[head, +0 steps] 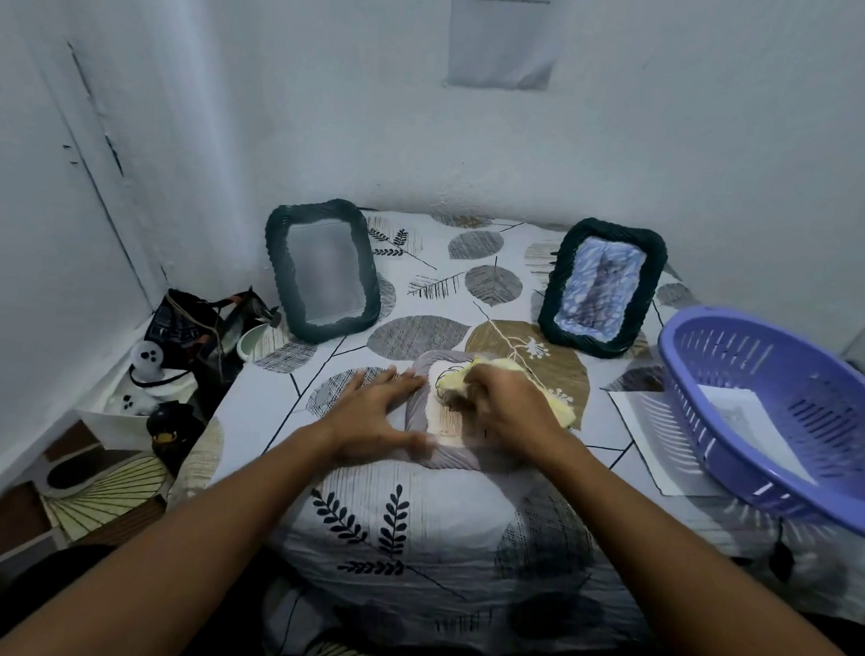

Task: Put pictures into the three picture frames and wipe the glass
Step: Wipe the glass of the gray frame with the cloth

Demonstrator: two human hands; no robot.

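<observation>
A grey-rimmed picture frame [416, 419] lies flat on the patterned table in front of me, a picture showing under its glass. My left hand [376, 408] rests flat on the frame's left rim with fingers straight. My right hand [509, 410] grips a yellow cloth [549, 392] and presses it onto the glass. Two dark green frames stand at the back: the left frame [322, 271] holds a pale blurred picture, the right frame [602, 288] a blue-patterned one.
A purple plastic basket [778, 403] with paper inside sits at the right, over a white sheet [638, 424]. Bags, a bowl and small figures [188, 357] crowd the floor by the table's left edge. White walls close in behind and left.
</observation>
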